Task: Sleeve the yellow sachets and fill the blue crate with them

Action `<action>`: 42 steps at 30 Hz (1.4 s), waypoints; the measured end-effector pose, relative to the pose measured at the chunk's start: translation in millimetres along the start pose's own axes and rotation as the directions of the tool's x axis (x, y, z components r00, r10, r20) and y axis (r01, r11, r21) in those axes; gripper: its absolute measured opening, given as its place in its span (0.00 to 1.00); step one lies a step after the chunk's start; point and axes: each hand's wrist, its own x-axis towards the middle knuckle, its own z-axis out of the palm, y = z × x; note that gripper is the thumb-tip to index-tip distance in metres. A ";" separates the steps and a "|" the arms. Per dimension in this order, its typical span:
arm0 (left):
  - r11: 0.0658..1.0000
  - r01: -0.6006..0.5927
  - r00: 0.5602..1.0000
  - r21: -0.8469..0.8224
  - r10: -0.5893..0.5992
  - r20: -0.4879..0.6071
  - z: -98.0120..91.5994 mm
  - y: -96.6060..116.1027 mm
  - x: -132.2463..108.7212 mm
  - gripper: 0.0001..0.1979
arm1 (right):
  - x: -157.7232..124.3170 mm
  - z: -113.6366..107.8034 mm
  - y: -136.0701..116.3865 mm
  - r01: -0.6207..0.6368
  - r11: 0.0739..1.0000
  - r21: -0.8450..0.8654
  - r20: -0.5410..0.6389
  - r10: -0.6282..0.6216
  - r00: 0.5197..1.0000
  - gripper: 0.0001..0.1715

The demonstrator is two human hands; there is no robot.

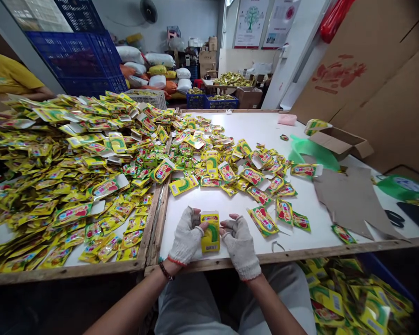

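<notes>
Above the front edge of a white surface, a gloved left hand is pinching a yellow packet between thumb and fingers, seemingly to steady it with its printed face toward the wearer. Opposite, the gloved right hand is curving its half-open grip beside the packet's other edge; whether it is touching cannot be told. Heaped packets are lying leftward and beyond, apparently for easy reach.

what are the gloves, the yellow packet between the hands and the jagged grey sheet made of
Gloves: probably knitted yarn, matte, textured, with red-edged cuffs. Yellow packet: perhaps thin printed card, smooth, flat with straight edges. Jagged grey sheet: likely cardboard, dull, plain, angular edges.
</notes>
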 end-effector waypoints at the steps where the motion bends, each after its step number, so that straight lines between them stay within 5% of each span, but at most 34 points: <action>1: 0.999 -0.017 0.999 0.032 0.018 -0.045 0.4 2.2 -2.3 0.18 | -2.6 2.6 -0.5 0.028 0.999 -0.044 -0.006 -0.028 1.000 0.22; 7: 0.993 -0.024 0.999 0.119 0.019 0.039 0.6 16.1 -14.1 0.17 | -12.3 13.2 -8.0 0.108 0.994 -0.008 0.180 -0.105 0.978 0.26; 10: 0.988 -0.003 0.999 0.157 0.010 -0.043 -1.9 10.0 -9.9 0.21 | -6.6 7.7 -14.4 0.128 0.990 0.064 0.265 -0.141 0.954 0.26; 13: 0.993 0.001 1.000 0.120 -0.004 0.029 -1.1 2.9 -3.8 0.22 | 1.1 0.8 -19.8 0.156 0.987 -0.044 0.341 -0.132 0.931 0.20; 17: 0.982 -0.028 0.994 0.188 0.007 0.110 1.9 4.9 -4.0 0.11 | 5.6 -1.0 -16.0 0.139 0.967 -0.213 0.241 -0.086 0.967 0.15; 20: 0.962 -0.087 0.992 0.258 0.059 0.112 0.2 5.0 -7.3 0.10 | 3.5 0.0 -4.9 0.045 0.999 -0.032 0.109 -0.041 0.993 0.24; 23: 0.945 -0.095 0.995 0.313 0.085 0.045 -4.4 -2.1 -9.5 0.16 | 0.1 -2.4 5.8 0.067 0.997 0.046 0.044 -0.069 0.997 0.21; 26: 0.914 -0.135 0.991 0.381 0.129 0.041 -9.6 -8.4 -11.0 0.17 | -0.6 -8.7 11.1 0.127 0.991 -0.047 0.092 -0.122 0.988 0.17; 32: 0.802 -0.358 0.927 0.477 0.243 0.287 -17.1 3.1 -12.1 0.07 | 6.3 -14.7 0.5 0.283 0.925 -0.255 0.199 -0.237 0.951 0.09; 36: 0.905 -0.193 0.969 0.380 0.116 0.217 -17.2 8.1 -10.4 0.06 | 11.9 -5.8 -8.3 0.184 0.964 -0.190 0.143 -0.158 0.977 0.15; 39: 0.979 -0.062 0.987 0.195 0.031 0.159 -17.0 4.7 -10.3 0.17 | 13.6 -2.0 -8.9 0.171 0.973 -0.156 0.155 -0.147 0.977 0.20; 42: 0.938 -0.135 0.982 0.319 0.084 0.167 -17.8 4.4 -13.3 0.12 | 11.5 -4.5 -10.8 0.306 0.925 -0.223 0.215 -0.260 0.941 0.09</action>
